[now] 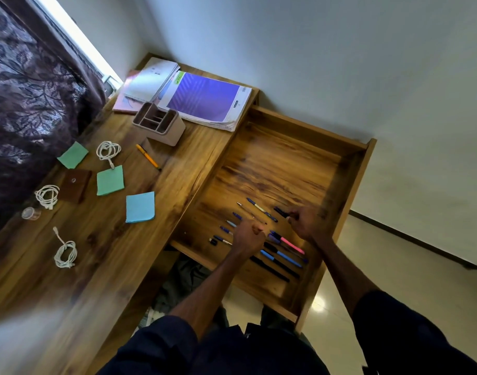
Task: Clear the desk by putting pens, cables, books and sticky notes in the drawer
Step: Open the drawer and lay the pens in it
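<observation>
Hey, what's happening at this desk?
A person is clearing the desk into the open drawer. Both hands are among pens lying in it: the right hand seems to grip a dark pen; the left hand is too blurred to judge. Three cables, three sticky notes, an orange pen and the books lie on the desk.
</observation>
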Tool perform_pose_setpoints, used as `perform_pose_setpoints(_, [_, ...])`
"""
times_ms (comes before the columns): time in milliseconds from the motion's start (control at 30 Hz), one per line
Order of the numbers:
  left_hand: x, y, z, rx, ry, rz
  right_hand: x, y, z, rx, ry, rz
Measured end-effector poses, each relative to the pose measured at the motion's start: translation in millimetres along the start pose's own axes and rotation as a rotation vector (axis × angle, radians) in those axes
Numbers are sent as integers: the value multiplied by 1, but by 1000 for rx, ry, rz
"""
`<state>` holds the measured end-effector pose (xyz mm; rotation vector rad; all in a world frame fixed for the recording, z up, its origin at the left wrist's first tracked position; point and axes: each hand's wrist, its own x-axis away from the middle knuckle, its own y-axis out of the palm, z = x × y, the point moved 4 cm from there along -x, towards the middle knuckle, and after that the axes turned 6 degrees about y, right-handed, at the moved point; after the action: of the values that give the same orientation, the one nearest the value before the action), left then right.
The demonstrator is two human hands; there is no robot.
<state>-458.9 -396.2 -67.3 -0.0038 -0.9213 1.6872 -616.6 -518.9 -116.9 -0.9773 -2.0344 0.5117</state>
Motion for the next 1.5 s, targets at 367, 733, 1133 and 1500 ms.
perform_pose_setpoints(367, [21,-1,-23,22,11,-29,14,34,26,138,162,-56])
perform_pose_setpoints(733, [31,-4,-32,54,-25,-19,11,48,33,202,187,-19])
perform_pose_setpoints(1133, [37,-5,-55,61,-56,-13,19,55,36,330,140,-7])
perform_pose_setpoints(1500, [35,-3,-60,79,-102,-10,8,52,47,329,146,74])
